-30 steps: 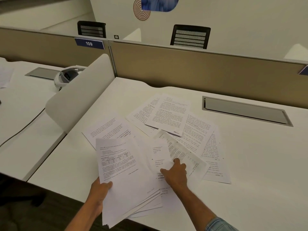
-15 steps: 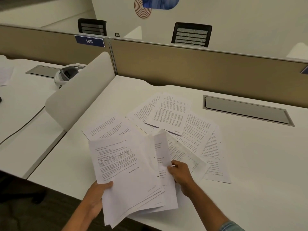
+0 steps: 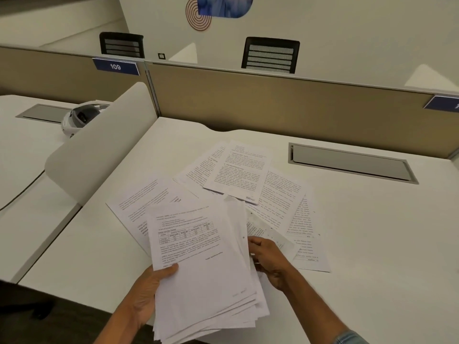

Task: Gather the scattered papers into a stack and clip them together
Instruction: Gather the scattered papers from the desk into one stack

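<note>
My left hand (image 3: 149, 291) grips a fanned stack of printed papers (image 3: 198, 264) by its lower left edge, held above the near edge of the white desk (image 3: 372, 256). The top sheet carries text and a small table. My right hand (image 3: 269, 260) holds the stack's right edge, fingers curled around the sheets. Several loose printed sheets (image 3: 238, 170) still lie scattered and overlapping on the desk beyond the stack, one (image 3: 139, 197) to its left and others (image 3: 305, 219) to its right. No clip is visible.
A grey cable tray lid (image 3: 352, 162) is set into the desk at the right. A curved white side divider (image 3: 99, 142) stands at the left, a tan partition (image 3: 273, 100) at the back. A white headset (image 3: 77, 117) lies on the neighbouring desk.
My right hand lifted a sheet off the desk and brought it against the right side of the stack in my left hand. The stack shifted slightly right and upward.
</note>
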Available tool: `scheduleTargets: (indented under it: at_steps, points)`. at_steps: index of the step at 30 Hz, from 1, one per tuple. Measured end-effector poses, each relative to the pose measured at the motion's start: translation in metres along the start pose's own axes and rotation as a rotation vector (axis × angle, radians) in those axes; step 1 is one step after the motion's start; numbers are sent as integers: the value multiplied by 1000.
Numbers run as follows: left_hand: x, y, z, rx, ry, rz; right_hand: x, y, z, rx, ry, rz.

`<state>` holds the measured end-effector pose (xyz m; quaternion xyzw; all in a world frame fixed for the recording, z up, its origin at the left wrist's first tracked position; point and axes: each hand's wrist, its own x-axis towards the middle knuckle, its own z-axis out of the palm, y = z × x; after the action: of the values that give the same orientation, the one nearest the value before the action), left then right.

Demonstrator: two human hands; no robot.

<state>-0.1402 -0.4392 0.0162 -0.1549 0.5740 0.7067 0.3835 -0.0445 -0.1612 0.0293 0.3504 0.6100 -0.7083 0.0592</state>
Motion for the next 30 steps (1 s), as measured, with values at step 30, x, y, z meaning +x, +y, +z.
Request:
scheduleTargets:
  at_steps: [30]
  points:
    - [7,-4,16,-410,34,11,-5,-4,-82,-8,148,-116]
